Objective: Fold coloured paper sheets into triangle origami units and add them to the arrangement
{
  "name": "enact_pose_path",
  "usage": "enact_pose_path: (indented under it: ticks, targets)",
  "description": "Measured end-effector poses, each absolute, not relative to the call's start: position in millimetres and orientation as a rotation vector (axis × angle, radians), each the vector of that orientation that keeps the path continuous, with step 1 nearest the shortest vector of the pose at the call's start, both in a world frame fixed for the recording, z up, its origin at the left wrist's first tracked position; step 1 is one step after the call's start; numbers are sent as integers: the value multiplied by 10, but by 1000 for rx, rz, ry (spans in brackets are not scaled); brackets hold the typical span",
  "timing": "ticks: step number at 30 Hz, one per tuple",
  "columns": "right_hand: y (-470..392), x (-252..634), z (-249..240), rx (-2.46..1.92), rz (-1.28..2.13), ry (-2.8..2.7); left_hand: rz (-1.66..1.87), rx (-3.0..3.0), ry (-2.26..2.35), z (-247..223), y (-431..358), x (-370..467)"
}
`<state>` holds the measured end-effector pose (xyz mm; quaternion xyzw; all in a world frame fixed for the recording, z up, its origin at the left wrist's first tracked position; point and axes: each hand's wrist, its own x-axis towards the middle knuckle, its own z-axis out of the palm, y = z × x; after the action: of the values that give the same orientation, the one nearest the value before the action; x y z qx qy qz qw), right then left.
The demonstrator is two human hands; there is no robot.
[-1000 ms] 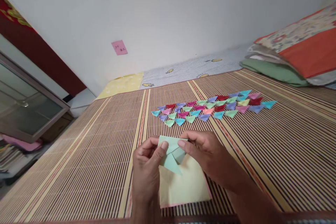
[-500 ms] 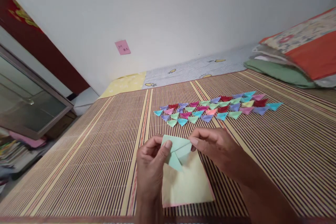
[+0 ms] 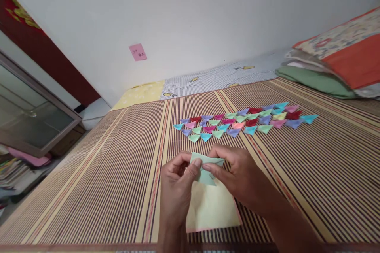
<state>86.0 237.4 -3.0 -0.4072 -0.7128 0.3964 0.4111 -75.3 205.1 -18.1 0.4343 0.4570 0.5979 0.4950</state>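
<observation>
A pale green piece of folded paper (image 3: pixel 206 177) is held up between both hands, with folded flaps showing on its near face. My left hand (image 3: pixel 178 184) pinches its left side, thumb in front and fingers behind. My right hand (image 3: pixel 234 170) grips the right part, its thumb pressed on the face close to the left thumb. Fingers cover much of the upper right flap. Below the hands, a pale yellow paper sheet (image 3: pixel 213 209) with a pinkish edge lies flat on the striped mat (image 3: pixel 118 189).
Beyond the hands, rows of small folded paper pieces (image 3: pixel 233 131) in several colours lie on the mat. Folded bedding (image 3: pixel 317 81) and an orange-and-floral cushion (image 3: pixel 350 59) are stacked at right. A white wall (image 3: pixel 208 19) rises behind; a glass-panelled door (image 3: pixel 38 114) stands left.
My right hand has moved left from the paper's right corner, bringing its thumb beside the left thumb. The green paper and my left hand have shifted slightly right.
</observation>
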Motion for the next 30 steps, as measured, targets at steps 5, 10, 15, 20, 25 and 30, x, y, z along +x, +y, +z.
enact_pose_path:
  ticks: [5, 10, 15, 20, 25, 30]
  targets:
    - [2384, 893, -29, -951, 1204, -1720, 1513, 946, 1042, -188, 2047, -749]
    - [2387, 912, -38, -865, 1262, -1696, 1565, 943, 1030, -174, 2048, -740]
    - [2399, 890, -44, -836, 1230, -1665, 1581, 962, 1037, -185, 2053, -736]
    - [2399, 901, -21, -782, 1237, -1709, 1598, 946, 1035, -216, 2078, -754]
    - [2414, 953, -4, -801, 1078, -1758, 1641, 910, 1039, -242, 2086, -761]
    - [2443, 1002, -7, -863, 938, -1704, 1662, 921, 1071, -253, 2099, -766]
